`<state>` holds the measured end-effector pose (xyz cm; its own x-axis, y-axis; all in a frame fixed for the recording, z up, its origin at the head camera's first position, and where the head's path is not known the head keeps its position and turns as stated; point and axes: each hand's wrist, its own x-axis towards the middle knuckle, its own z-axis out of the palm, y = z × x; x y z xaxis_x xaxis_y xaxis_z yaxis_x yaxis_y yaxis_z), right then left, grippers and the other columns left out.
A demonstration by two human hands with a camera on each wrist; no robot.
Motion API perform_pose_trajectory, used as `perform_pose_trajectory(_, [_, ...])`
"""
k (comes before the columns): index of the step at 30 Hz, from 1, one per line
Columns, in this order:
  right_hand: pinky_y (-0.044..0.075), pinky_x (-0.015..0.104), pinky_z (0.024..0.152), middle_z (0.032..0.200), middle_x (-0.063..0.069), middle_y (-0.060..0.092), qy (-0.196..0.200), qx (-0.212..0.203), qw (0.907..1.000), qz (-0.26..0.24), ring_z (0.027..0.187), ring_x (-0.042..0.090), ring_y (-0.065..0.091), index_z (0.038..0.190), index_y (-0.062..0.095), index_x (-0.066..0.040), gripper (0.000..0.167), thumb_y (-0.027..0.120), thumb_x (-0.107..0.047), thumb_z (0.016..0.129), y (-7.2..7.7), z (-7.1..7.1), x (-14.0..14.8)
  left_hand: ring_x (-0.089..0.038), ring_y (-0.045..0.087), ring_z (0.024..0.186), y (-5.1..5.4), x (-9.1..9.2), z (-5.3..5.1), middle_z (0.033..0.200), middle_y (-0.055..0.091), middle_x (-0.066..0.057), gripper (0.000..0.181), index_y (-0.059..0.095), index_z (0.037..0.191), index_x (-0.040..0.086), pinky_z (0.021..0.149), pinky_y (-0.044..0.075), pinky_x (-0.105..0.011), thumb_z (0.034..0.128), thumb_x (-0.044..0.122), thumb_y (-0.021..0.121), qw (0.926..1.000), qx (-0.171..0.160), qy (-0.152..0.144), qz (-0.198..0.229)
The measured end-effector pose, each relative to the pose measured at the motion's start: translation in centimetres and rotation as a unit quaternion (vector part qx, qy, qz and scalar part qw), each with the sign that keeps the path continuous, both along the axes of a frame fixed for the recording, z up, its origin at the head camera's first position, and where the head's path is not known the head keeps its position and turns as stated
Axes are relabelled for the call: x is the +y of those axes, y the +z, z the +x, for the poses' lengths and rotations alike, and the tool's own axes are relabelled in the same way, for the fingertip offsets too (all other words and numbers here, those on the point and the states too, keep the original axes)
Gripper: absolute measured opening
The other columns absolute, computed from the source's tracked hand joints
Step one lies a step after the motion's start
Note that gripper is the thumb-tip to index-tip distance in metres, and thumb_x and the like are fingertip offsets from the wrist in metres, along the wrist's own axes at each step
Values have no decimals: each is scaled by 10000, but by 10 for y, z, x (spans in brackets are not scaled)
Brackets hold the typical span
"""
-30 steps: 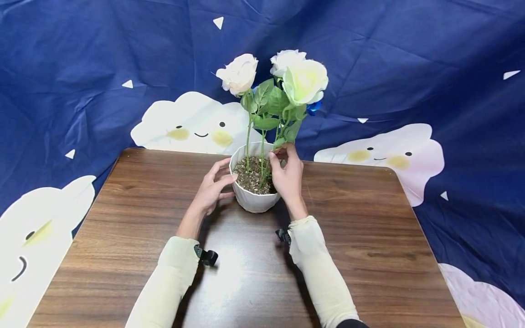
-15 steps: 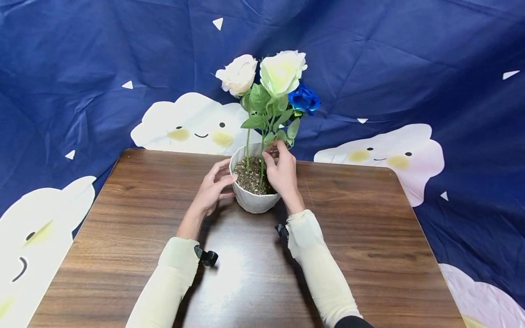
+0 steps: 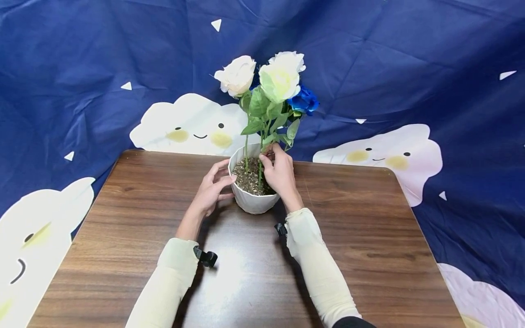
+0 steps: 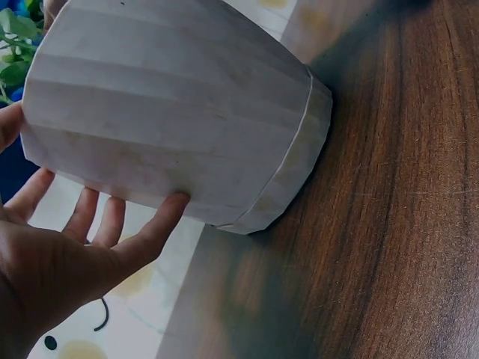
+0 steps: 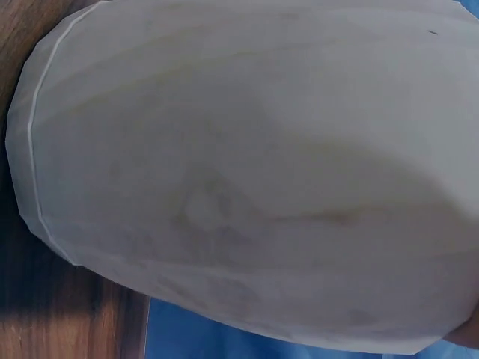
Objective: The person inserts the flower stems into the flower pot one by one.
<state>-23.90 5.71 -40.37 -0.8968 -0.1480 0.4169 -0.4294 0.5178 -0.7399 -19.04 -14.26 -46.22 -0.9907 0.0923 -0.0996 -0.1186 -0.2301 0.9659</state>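
A white flower pot (image 3: pixel 255 203) filled with soil (image 3: pixel 246 181) stands upright on the table. My left hand (image 3: pixel 210 191) rests against its left side with spread fingers; in the left wrist view the fingertips (image 4: pixel 174 200) touch the outer wall. Over the pot's right side, my right hand (image 3: pixel 280 172) pinches the stem (image 3: pixel 260 175) of a pale green-white rose (image 3: pixel 280 83); the exact fingertip contact is partly hidden by leaves. A cream rose (image 3: pixel 236 75) stands at the left, a white rose (image 3: pixel 292 59) behind, and a blue rose (image 3: pixel 303 100) at the right.
The pot stands near the back edge of a brown wooden table (image 3: pixel 348 255). Behind hangs a dark blue cloth (image 3: pixel 389 68) with smiling clouds (image 3: pixel 193 120). Small black clips (image 3: pixel 209 258) sit at both cuffs. In the right wrist view the pot wall fills most of the picture.
My right hand has moved left with the green-white rose, whose bloom now stands nearer the middle, uncovering the blue rose. My left hand has stayed at the pot.
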Motion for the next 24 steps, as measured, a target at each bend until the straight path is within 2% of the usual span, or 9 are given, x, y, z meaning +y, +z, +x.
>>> perform_pose_trajectory(3, [565,415,748,888,114,708,-165,7,9995,282,831,267,679,990,633,-41,69,672,-89,958,1,1,0,-350,543,1210,1,1,0,1457,457,-191,618,422,1523,175,923,543,-620,954,137,657,10000,53,4,42])
perform_pose_trajectory(6, [542,451,749,881,95,702,-264,-49,9979,586,852,270,665,979,640,-62,67,682,-107,953,0,4,-1,-317,563,1183,-1,0,3,1458,463,-182,619,421,1524,183,916,555,-597,955,134,658,10000,-30,-14,9])
perform_pose_trajectory(10, [544,448,753,893,84,694,-158,9,9968,783,866,272,659,983,650,-60,61,681,-93,943,-4,8,-5,-278,579,1151,-2,-5,9,1459,463,-190,630,400,1540,184,913,566,-566,962,124,644,9999,-96,-16,-100])
perform_pose_trajectory(16, [543,441,744,906,81,679,-77,233,9950,970,854,279,654,944,635,-61,73,693,-104,935,-5,9,-11,-329,561,1177,-2,-11,12,1464,455,-211,634,393,1542,164,933,542,-609,960,129,644,10000,20,40,-60])
perform_pose_trajectory(20, [554,430,789,939,95,696,-93,44,9950,990,888,279,667,954,635,-47,82,699,-94,937,-8,13,-8,-327,553,1196,-8,-7,15,1475,452,-201,632,389,1542,159,944,534,-610,965,124,642,9999,-112,28,31])
perform_pose_trajectory(24, [562,404,797,954,101,711,-130,-279,9967,748,885,257,678,980,648,-37,102,710,-110,945,-10,16,-4,-319,564,1183,-14,-2,17,1466,467,-186,613,412,1526,170,936,539,-608,962,118,648,9997,-183,98,90])
